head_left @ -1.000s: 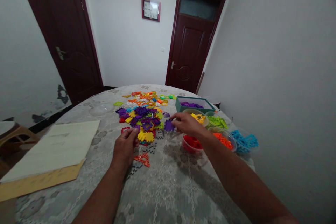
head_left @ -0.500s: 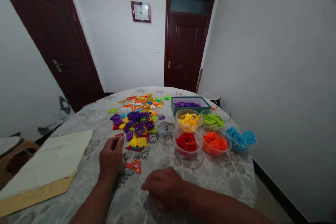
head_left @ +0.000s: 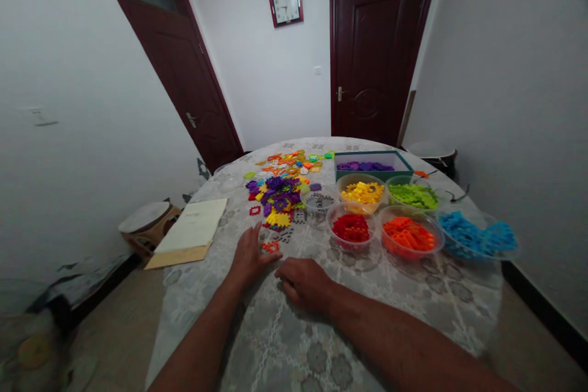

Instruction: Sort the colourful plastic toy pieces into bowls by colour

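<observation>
My left hand (head_left: 248, 255) lies at the near side of the loose pieces, its fingers stretched out and its thumb pointing right. Just beyond that thumb is an orange toothed building piece (head_left: 271, 247), partly hidden by the hand. My right hand (head_left: 305, 283) rests close by on the right, fingers curled in; whatever they may hold is hidden. Grey toothed pieces (head_left: 286, 235) lie past the orange one. Behind them is a mixed heap of purple, yellow and other pieces (head_left: 281, 190), with a red square frame piece (head_left: 255, 211) to its left.
Clear tubs hold pieces sorted by colour: grey (head_left: 320, 199), yellow (head_left: 362, 192), green (head_left: 413, 196), red (head_left: 351, 228), orange (head_left: 408, 233) and blue (head_left: 478, 236). A green-edged box (head_left: 374, 175) holds purple ones. Paper sheets (head_left: 193, 226) lie at the table's left edge.
The head view has swung left, so the scene sits further right. My left hand has opened its fingers and come nearer my right hand, by the orange piece. My right hand stays curled.
</observation>
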The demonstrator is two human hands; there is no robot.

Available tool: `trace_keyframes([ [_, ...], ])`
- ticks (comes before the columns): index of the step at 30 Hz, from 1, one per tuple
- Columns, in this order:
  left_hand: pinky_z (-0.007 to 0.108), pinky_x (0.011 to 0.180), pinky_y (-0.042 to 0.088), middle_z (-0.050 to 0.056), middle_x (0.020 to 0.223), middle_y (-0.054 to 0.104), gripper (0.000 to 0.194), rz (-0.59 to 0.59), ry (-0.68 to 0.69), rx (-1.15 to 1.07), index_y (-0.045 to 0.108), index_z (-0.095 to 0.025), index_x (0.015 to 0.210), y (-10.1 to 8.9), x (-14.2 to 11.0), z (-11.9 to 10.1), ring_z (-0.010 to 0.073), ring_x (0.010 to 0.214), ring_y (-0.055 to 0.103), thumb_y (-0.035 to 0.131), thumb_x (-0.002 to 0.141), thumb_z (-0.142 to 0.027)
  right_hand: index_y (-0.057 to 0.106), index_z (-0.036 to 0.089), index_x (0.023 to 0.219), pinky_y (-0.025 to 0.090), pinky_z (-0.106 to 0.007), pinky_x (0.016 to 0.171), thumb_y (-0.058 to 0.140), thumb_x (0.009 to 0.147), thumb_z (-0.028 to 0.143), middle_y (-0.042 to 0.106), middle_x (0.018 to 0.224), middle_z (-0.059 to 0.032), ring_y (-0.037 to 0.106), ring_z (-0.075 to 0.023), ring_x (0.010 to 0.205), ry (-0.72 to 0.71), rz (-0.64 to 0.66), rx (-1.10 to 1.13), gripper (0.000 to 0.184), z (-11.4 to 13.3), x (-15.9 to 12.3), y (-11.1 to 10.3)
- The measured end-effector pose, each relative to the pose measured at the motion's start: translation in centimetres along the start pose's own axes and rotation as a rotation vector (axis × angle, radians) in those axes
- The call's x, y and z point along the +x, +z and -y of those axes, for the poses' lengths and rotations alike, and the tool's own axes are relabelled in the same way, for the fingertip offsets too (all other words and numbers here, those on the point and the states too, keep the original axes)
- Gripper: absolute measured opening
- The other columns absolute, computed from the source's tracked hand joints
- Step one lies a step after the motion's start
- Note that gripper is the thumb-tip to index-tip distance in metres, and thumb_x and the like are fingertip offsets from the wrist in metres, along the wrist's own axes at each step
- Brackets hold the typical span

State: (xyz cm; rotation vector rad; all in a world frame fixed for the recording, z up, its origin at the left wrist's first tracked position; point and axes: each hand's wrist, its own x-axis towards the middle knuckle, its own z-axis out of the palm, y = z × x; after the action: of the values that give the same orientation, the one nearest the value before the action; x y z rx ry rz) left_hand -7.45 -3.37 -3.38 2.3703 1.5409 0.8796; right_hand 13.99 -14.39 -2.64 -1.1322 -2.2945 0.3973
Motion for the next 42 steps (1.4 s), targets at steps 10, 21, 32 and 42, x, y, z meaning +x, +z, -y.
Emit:
trace_keyframes([
  [10,0.06,0.119,0.04,0.026,0.156,0.051,0.095,-0.047,0.015,0.128,0.04,-0.015,0.161,2.8,1.5,-0.9,0.0435,0.149,0.046,0.082,0.083,-0.049,0.076,0.019,0.112,0.053,-0.031,0.086,0.064,0.091,0.019,0.078,0.109,-0.0087,0.073,-0.023,0.098,0.039,-0.01,0.004,0.025,0.1,0.4,0.0],
  [21,0.058,0.118,0.044,0.021,0.145,0.06,0.072,-0.211,0.077,-0.048,0.051,-0.018,0.152,4.9,4.4,-3.2,0.0367,0.139,0.056,0.076,0.09,-0.046,0.074,0.021,0.107,0.049,-0.028,0.082,0.065,0.089,0.017,0.078,0.107,-0.0062,0.072,-0.0216,0.097,0.042,0.002,0.01,0.02,0.3,0.6,-0.2],
  [32,0.065,0.123,0.035,0.02,0.164,0.045,0.109,-0.077,0.109,0.152,0.049,-0.027,0.158,5.5,4.3,-4.2,0.0479,0.153,0.04,0.096,0.064,-0.057,0.072,0.021,0.103,0.051,-0.028,0.083,0.064,0.09,0.016,0.077,0.105,-0.0058,0.07,-0.0209,0.094,0.051,0.001,0.061,0.016,0.2,0.8,-0.2],
  [42,0.055,0.111,0.048,0.017,0.144,0.061,0.058,-0.045,0.077,0.232,0.069,-0.026,0.137,4.2,4.6,-4.6,0.0401,0.13,0.06,0.081,0.086,-0.051,0.071,0.024,0.109,0.053,-0.031,0.082,0.061,0.092,0.022,0.075,0.104,-0.0053,0.071,-0.0231,0.094,0.106,0.068,0.067,0.02,0.1,0.5,0.2],
])
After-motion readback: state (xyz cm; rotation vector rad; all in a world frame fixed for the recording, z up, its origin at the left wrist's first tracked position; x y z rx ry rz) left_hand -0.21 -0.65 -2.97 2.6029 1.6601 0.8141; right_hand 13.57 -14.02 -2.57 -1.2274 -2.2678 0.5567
